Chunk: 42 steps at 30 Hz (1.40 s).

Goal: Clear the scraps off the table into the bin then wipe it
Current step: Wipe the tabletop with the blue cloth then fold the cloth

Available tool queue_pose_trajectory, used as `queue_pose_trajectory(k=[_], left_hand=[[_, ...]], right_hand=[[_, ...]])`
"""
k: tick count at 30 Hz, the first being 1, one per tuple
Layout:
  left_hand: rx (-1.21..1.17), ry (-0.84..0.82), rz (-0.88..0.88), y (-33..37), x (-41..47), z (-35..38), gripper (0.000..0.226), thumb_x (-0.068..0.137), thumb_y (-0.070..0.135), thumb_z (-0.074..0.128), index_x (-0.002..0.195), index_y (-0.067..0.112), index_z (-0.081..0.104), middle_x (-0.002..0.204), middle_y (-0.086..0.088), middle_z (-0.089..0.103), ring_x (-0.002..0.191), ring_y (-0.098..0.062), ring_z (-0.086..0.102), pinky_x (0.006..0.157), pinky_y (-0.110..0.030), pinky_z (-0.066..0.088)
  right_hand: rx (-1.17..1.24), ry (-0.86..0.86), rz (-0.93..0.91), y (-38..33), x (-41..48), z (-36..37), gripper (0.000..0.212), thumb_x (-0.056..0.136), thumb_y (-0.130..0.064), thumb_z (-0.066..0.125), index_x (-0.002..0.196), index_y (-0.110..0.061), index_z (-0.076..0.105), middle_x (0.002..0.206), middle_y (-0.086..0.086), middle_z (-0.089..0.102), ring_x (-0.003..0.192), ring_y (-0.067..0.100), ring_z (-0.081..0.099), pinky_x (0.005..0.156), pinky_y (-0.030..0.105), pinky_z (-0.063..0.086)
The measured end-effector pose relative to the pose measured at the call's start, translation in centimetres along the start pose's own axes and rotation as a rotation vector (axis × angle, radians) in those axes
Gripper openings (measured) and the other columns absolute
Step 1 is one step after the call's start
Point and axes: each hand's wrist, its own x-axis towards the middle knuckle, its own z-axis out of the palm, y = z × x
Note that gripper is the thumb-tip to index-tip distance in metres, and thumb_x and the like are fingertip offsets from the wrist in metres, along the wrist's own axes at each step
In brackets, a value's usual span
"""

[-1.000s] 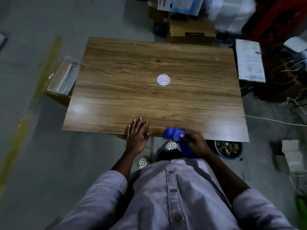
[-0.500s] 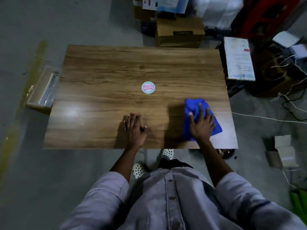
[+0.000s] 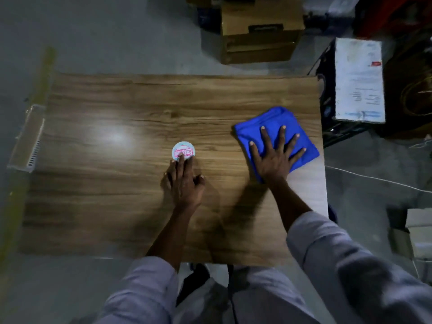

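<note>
The picture was dim and slightly blurred, taken from above a person leaning over a wooden table [image 3: 112, 188]. Both sleeves were cut off by the lower edge. The right hand [image 3: 273, 160] covered the near part of the blue cloth [image 3: 277, 119], so the cloth's full outline could not be seen. A dark rounded sliver [image 3: 332, 213] showed just past the table's right edge, too hidden to identify. The lettering on a round sticker [image 3: 183, 151] near the table's middle was too blurred to read.

The right hand lay flat on the cloth with all five fingers straight and spread wide, palm pressing down and nothing gripped. The left hand [image 3: 184, 185] rested flat on the bare wood, its fingers straight and held close together. One fingertip lay over the sticker's near edge, and the thumb was tucked in at the side.

The cloth was bright blue, folded into a rough square set at a tilt. It lay on the right side of the table, its right corner close to the table's edge.

A cardboard box [image 3: 259, 40] stood on the floor beyond the table. A white printed panel [image 3: 358, 80] lay to the right, a clear plastic tray [image 3: 25, 141] sat at the left edge, and a white cable [image 3: 374, 180] ran across the floor.
</note>
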Motion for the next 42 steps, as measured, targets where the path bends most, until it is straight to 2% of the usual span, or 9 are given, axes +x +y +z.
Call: queue_pose_trajectory(k=[2,7,15,21,26,29,34,38,42], left_hand=[[0.038,0.035,-0.012,0.5,-0.1,0.2,0.073,0.078,0.04,0.053,0.149,0.027,0.05,0.162,0.0,0.037,0.151,-0.029,0.029,0.12,-0.057,0.022],[-0.003,0.072,-0.011,0.1,0.1,0.7,0.073,0.076,0.036,0.062,0.147,0.024,0.054,0.16,-0.001,0.042,0.148,-0.033,0.035,0.117,-0.059,0.029],[-0.071,0.009,0.017,-0.4,0.1,0.6,0.073,0.083,0.049,0.049,0.152,0.025,0.047,0.163,-0.002,0.035,0.152,-0.032,0.026,0.119,-0.06,0.024],[-0.094,-0.033,-0.017,-0.6,-0.8,-0.3,0.083,0.081,0.049,0.052,0.157,0.02,0.037,0.163,-0.005,0.036,0.152,-0.029,0.027,0.12,-0.056,0.026],[-0.149,-0.057,0.052,-0.5,-4.7,-1.5,0.087,0.073,0.025,0.063,0.156,0.018,0.038,0.165,-0.011,0.029,0.153,-0.03,0.025,0.123,-0.045,0.027],[-0.182,-0.134,0.08,-0.8,-8.2,-1.5,0.081,0.074,0.023,0.059,0.154,0.024,0.043,0.164,-0.01,0.032,0.152,-0.034,0.027,0.12,-0.049,0.032],[-0.227,-0.207,0.115,-2.4,-14.6,-2.0,0.075,0.076,0.039,0.042,0.148,0.019,0.051,0.159,-0.015,0.041,0.15,-0.037,0.032,0.12,-0.047,0.032],[-0.168,-0.318,0.185,-4.0,-19.4,-2.4,0.08,0.077,0.023,0.059,0.155,0.027,0.04,0.166,-0.008,0.028,0.156,-0.029,0.016,0.124,-0.04,0.025],[-0.125,-0.357,0.235,-5.0,-22.8,-2.4,0.089,0.077,0.017,0.068,0.158,0.03,0.033,0.167,-0.006,0.024,0.157,-0.028,0.011,0.125,-0.039,0.021]], right_hand=[[-0.004,0.012,-0.032,-0.3,4.2,0.1,0.063,0.097,-0.077,0.038,0.154,-0.052,0.038,0.171,0.003,0.024,0.156,0.048,0.014,0.117,0.076,0.003],[0.008,-0.129,-0.137,-3.3,11.9,0.0,0.06,0.098,-0.075,0.028,0.155,-0.055,0.033,0.173,-0.004,0.016,0.159,0.042,0.002,0.12,0.073,-0.002],[0.011,-0.309,-0.434,-8.8,15.3,-0.4,0.061,0.1,-0.073,0.023,0.158,-0.054,0.026,0.174,-0.005,0.011,0.159,0.043,-0.005,0.121,0.071,-0.009],[0.023,-0.28,-0.718,-8.8,6.1,1.1,0.055,0.102,-0.066,0.031,0.154,-0.051,0.04,0.169,-0.006,0.031,0.158,0.039,0.015,0.123,0.07,0.005],[0.056,-0.239,-0.827,-6.5,-3.5,0.9,0.051,0.105,-0.059,0.035,0.153,-0.048,0.044,0.167,-0.007,0.034,0.158,0.037,0.019,0.123,0.068,0.011],[0.074,-0.279,-0.843,-5.0,-8.9,0.0,0.052,0.103,-0.054,0.037,0.151,-0.04,0.051,0.165,-0.005,0.039,0.156,0.038,0.025,0.122,0.068,0.016],[0.177,-0.308,-0.806,-2.4,-17.8,-1.3,0.049,0.096,-0.041,0.047,0.139,-0.026,0.066,0.15,0.003,0.058,0.142,0.041,0.049,0.114,0.069,0.032],[0.18,-0.314,-0.785,-0.6,-23.3,-2.1,0.048,0.091,-0.036,0.049,0.132,-0.022,0.072,0.14,0.007,0.066,0.133,0.041,0.058,0.107,0.071,0.04],[0.213,-0.261,-0.742,0.6,-27.2,-2.5,0.048,0.085,-0.024,0.049,0.125,-0.014,0.075,0.135,0.013,0.068,0.131,0.045,0.058,0.108,0.072,0.035]])
